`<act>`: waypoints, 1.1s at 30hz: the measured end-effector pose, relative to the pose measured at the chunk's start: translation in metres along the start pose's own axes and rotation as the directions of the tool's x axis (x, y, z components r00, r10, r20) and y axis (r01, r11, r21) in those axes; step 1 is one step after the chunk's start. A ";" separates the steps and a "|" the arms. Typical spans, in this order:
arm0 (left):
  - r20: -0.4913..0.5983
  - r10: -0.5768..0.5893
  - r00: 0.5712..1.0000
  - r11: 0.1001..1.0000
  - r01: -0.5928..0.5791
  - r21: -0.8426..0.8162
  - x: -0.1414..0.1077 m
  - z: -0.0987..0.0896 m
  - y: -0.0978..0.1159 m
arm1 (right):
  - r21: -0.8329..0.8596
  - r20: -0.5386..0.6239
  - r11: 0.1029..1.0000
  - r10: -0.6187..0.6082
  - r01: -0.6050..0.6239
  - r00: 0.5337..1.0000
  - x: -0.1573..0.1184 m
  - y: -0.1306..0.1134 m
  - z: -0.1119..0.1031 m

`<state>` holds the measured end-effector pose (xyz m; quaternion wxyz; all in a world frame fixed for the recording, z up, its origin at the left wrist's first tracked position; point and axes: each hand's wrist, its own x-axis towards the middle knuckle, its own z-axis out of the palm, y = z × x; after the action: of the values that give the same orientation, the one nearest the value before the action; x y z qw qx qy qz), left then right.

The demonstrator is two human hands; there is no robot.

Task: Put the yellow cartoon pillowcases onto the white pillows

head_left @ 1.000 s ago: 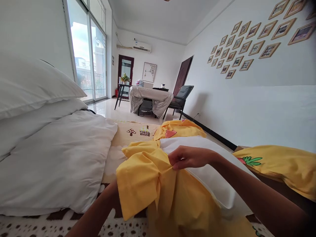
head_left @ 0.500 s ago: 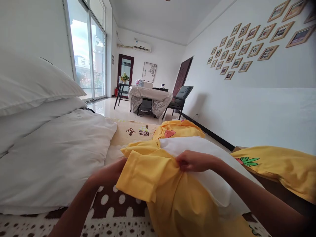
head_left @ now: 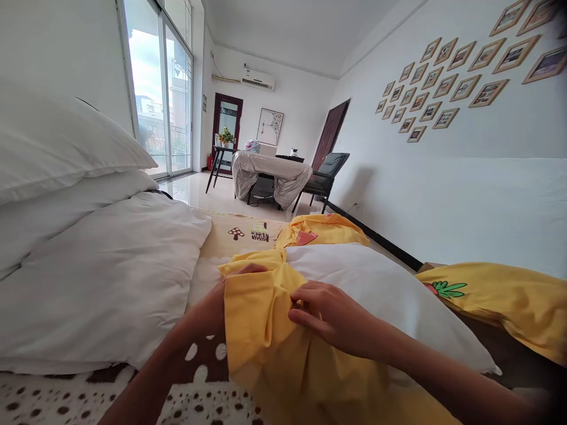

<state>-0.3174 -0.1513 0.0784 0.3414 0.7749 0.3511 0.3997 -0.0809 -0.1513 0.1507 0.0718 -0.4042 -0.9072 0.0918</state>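
Observation:
A yellow pillowcase [head_left: 248, 319] lies bunched over the near end of a white pillow [head_left: 354, 265]. My left hand [head_left: 218, 298] reaches behind the folded hem on the left and holds the cloth up; most of its fingers are hidden by the fabric. On the other side of the hem, my right hand [head_left: 332, 313] has its thumb and fingers curled together at a crease in the yellow cloth. The white pillow sticks out of the cloth beyond the right hand and forearm.
White pillows [head_left: 66, 147] are stacked at the left. Another yellow cloth [head_left: 325, 229] lies beyond the white pillow, and a yellow pillow with a carrot print [head_left: 500, 301] rests at the right. Underneath is a brown and cream spotted blanket [head_left: 204, 398]. A covered table [head_left: 270, 165] stands farther back.
My right hand has shifted left and slightly down along the yellow cloth, closer to my left hand. The folded hem now hangs more upright, and more of the white pillow shows.

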 end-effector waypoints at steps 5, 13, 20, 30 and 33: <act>0.191 0.115 0.975 0.991 -0.125 0.038 0.005 -0.020 0.012 | 0.204 -0.006 0.976 -0.079 0.079 0.997 0.011 -0.002 0.019; 0.200 0.112 0.973 0.990 -0.128 0.065 -0.011 -0.040 0.028 | -0.029 0.112 0.969 -0.240 0.244 0.964 0.013 -0.016 0.025; 0.104 0.181 0.978 0.959 -0.153 -0.240 -0.025 -0.063 0.030 | -0.163 0.125 0.886 -0.417 0.434 0.900 0.006 -0.004 0.026; -0.045 0.103 0.994 0.961 -0.111 -0.255 -0.015 -0.054 0.020 | -0.271 -0.027 0.889 -0.391 0.370 0.920 -0.018 0.010 -0.032; -0.102 0.105 0.989 0.974 -0.123 -0.190 -0.010 -0.038 0.032 | -0.103 -0.015 0.965 -0.243 0.240 0.970 -0.019 0.028 -0.049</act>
<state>-0.3459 -0.1670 0.1175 0.3761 0.7375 0.2803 0.4859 -0.0379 -0.1416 0.1912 0.0745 -0.2948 -0.9522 0.0308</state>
